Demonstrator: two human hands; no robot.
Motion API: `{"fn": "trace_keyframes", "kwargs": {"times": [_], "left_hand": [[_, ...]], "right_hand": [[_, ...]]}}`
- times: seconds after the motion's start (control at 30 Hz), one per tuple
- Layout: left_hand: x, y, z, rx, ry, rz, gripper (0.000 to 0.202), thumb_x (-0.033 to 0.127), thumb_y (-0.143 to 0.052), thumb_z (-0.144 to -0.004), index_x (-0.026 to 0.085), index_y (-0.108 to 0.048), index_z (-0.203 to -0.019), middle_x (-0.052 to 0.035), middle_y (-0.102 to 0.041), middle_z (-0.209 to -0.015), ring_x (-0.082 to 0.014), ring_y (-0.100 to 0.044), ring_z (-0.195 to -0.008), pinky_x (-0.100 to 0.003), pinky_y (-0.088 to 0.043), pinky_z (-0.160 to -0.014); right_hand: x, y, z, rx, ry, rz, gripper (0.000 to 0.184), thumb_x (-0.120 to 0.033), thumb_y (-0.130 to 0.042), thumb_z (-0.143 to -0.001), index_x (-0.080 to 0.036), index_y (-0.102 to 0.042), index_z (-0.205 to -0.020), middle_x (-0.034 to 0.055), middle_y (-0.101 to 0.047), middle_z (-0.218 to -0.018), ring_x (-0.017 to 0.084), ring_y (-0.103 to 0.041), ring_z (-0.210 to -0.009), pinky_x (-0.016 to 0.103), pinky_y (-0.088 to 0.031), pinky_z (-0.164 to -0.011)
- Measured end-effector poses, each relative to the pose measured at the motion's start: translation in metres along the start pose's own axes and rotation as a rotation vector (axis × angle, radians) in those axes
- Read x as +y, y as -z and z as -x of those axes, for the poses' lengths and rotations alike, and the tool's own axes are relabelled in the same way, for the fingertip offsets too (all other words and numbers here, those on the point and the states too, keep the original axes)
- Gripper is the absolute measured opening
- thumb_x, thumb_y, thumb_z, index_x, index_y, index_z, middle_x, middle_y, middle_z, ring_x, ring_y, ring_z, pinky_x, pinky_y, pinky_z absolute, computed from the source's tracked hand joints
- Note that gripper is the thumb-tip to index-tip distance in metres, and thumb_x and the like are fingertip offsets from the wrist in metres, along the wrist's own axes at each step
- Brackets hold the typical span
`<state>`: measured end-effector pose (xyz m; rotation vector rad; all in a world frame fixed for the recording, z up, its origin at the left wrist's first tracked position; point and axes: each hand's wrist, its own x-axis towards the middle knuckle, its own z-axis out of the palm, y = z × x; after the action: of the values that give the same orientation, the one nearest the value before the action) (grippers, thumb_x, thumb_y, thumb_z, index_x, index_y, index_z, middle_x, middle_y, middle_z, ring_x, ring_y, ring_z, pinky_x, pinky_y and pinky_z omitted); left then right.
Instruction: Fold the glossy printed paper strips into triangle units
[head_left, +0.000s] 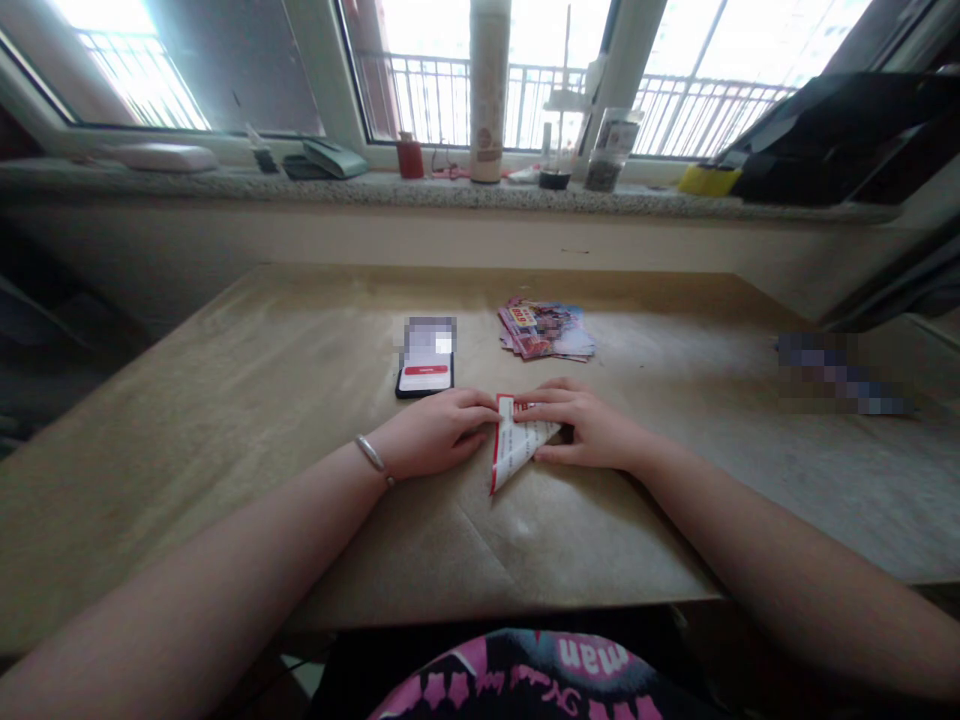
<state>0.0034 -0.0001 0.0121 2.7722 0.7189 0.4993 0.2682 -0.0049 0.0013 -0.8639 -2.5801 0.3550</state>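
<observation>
We find the folded paper triangle (521, 445) on the table (300, 340), at six o'clock from the stack of leaflets (546, 330), held between both hands. The left hand (435, 432) lies flat, fingertips at the paper's red-edged corner; the right hand (577, 428) rests across its upper part, leaving the hands narrowly apart. A slip of either hand could let the fold spring open or skew its edges. The phone (425, 378), at eleven o'clock, lies close enough to be knocked. Fingers hide the paper's upper part; the phone's screen and an item (840, 375) at three o'clock are blurred beyond identification.
</observation>
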Motion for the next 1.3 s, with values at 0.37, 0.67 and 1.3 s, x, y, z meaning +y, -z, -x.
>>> {"fn": "trace_keyframes", "kwargs": {"times": [0.37, 0.67, 1.3], "left_hand": [[-0.0002, -0.0004, -0.0016, 0.001, -0.009, -0.017, 0.028, 0.015, -0.050, -0.090, 0.017, -0.064, -0.115, -0.0108, -0.061, -0.125, -0.0210, -0.059, -0.114, -0.037, -0.050, -0.100], [0.0006, -0.0009, -0.0012, -0.015, 0.010, -0.078, 0.034, 0.020, -0.048, -0.093, 0.014, -0.058, -0.124, -0.0122, -0.060, -0.126, -0.0223, -0.059, -0.112, -0.036, -0.050, -0.099], [0.0060, -0.0075, -0.0056, -0.023, 0.060, -0.152, 0.035, 0.013, -0.043, -0.093, 0.017, -0.060, -0.124, -0.0104, -0.061, -0.119, -0.0201, -0.058, -0.110, -0.036, -0.048, -0.100]], "right_hand": [[-0.0056, 0.0035, -0.0005, -0.029, 0.010, 0.041, 0.047, -0.040, -0.067, -0.081, -0.027, -0.062, -0.126, 0.0055, -0.059, -0.135, 0.028, -0.050, -0.119, 0.048, -0.039, -0.104], [-0.0053, 0.0027, -0.0012, -0.036, 0.017, 0.049, 0.046, -0.041, -0.065, -0.082, -0.026, -0.062, -0.126, 0.0056, -0.058, -0.137, 0.028, -0.050, -0.119, 0.049, -0.039, -0.104], [-0.0049, 0.0014, -0.0004, 0.000, 0.015, 0.044, 0.048, -0.039, -0.069, -0.080, -0.026, -0.063, -0.126, 0.0067, -0.060, -0.135, 0.028, -0.051, -0.121, 0.048, -0.040, -0.104]]}}
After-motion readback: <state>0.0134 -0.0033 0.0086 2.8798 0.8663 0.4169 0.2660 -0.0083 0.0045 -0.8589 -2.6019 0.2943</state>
